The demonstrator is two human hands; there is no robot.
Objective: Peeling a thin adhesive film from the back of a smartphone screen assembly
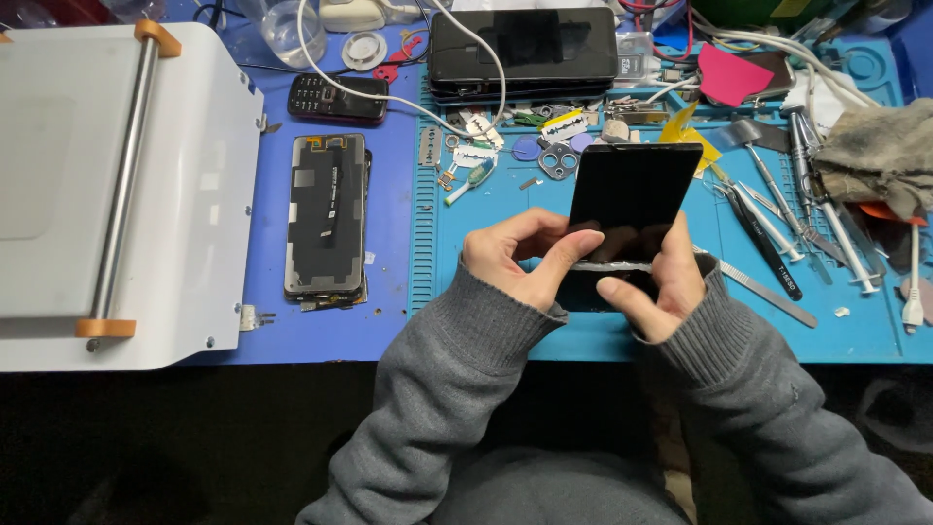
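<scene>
- Both forearms, in grey knitted sleeves, come up from the bottom edge and meet over the blue work mat (486, 321), wrists bent inward.
- The left hand (520, 258) curls around the lower left edge of a black phone screen panel (632, 199); its forefinger stretches across the glass, and the fingers pinch a thin, pale, clear strip (612, 263) that crosses the panel.
- The right hand (656, 292) grips the panel's lower right side, thumb on the front just under the strip, the other fingers wrapped behind.
- The panel is held tilted above the mat, its top edge pointing away from the person and its lower part hidden between the two hands.
- Left of the hands, another opened phone (328, 216) lies flat beside a white machine (194, 194); tweezers (768, 238) lie to the right.
</scene>
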